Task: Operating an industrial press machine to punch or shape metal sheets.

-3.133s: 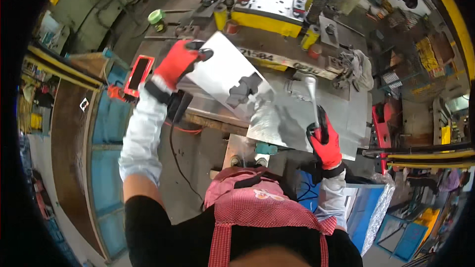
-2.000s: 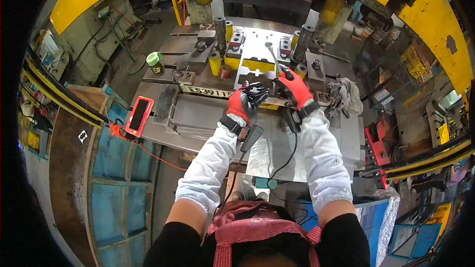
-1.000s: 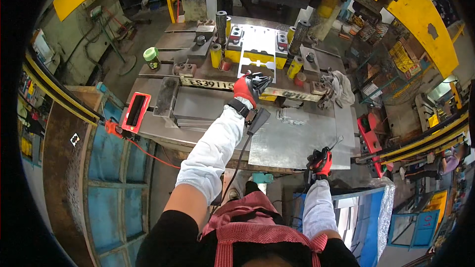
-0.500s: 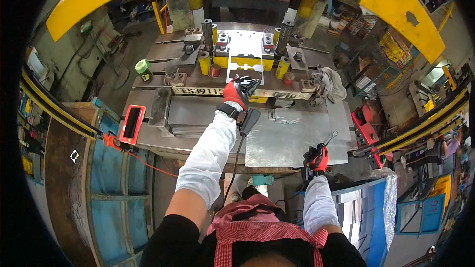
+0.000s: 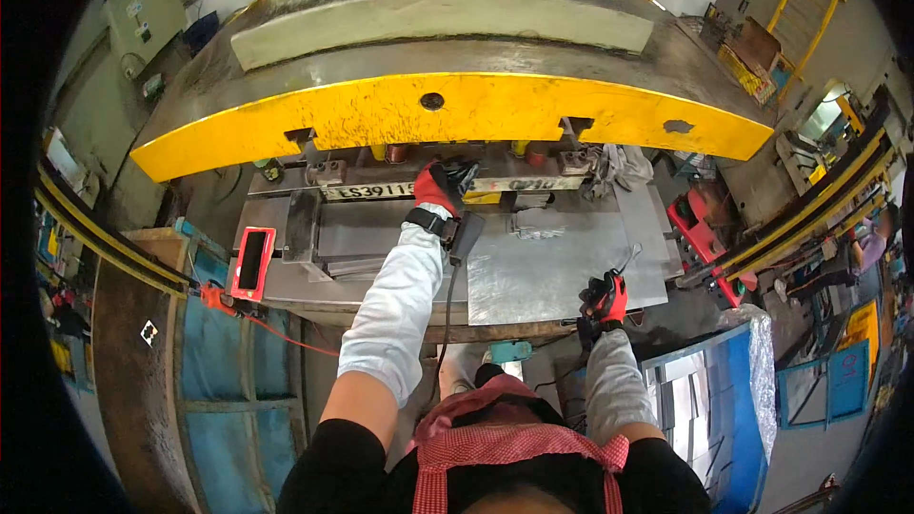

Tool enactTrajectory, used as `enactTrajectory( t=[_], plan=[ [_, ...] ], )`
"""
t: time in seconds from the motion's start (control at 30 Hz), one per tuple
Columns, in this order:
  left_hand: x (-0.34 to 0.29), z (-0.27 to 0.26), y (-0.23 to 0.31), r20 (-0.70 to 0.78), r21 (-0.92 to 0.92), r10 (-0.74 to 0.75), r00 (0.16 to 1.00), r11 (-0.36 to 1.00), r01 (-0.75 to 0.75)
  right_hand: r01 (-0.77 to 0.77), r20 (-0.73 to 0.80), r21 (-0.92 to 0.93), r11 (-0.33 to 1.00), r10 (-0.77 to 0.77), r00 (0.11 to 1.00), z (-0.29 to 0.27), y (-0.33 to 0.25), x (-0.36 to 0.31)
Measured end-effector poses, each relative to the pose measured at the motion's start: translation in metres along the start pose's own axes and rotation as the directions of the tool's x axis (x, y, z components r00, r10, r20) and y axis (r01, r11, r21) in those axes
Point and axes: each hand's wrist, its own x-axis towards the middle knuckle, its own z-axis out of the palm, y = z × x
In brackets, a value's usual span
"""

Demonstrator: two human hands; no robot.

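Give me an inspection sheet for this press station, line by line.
Surface: grey steel press table, worn.
Job's things: flat metal sheet on the table; slim metal tool.
Clutter: red-framed device at the table's left end; rag at the right end.
Grippers: left hand, red-gloved, reaches under the yellow ram; right hand grips the tool.
Cables: black cable from the left wrist; red cable.
Surroundings: blue bins.

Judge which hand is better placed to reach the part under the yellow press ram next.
Left, probably. The left hand is stretched out at the die under the yellow ram. The right hand is back at the near edge of the steel sheet, holding a thin metal tool.
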Motion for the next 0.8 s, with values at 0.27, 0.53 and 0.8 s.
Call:
enactTrajectory(
  t=[0.27,0.53,0.8],
  plan=[
    [0.009,0.037,-0.068,-0.102,-0.617,0.110,0.989,0.773,-0.150,-0.008,0.066,0.085,0.996,0.002,0.998,0.018,0.002,-0.007],
    [0.002,0.031,-0.042,0.135,-0.985,-0.084,0.987,0.098,0.143,-0.081,0.042,-0.027,0.996,0.082,0.996,0.003,0.002,0.002],
    [0.008,0.036,-0.043,0.006,-0.875,0.070,0.998,0.484,-0.028,0.007,0.080,0.086,0.996,-0.014,0.997,-0.003,0.007,0.006]
  ],
)
